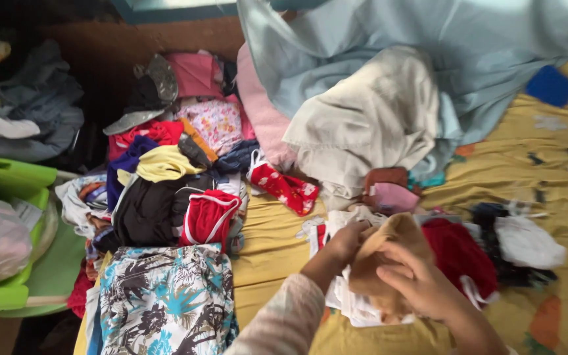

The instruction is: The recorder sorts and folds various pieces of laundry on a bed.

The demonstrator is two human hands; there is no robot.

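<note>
Both my hands hold a tan cloth [389, 246] low in the middle of the view, over a small stack of white folded garments [350, 302]. My left hand [344, 242] grips the cloth's left edge. My right hand [415, 279] closes around its lower right part. A dark red garment [458, 253] lies right beside the cloth on the yellow bedsheet [277, 243].
A heap of mixed clothes [172, 171] fills the left, with a blue floral fabric [165, 299] in front. A cream garment [369, 121] and pale blue sheet [389, 39] lie behind. Green plastic furniture [8, 177] stands at far left, a white cloth [527, 243] at right.
</note>
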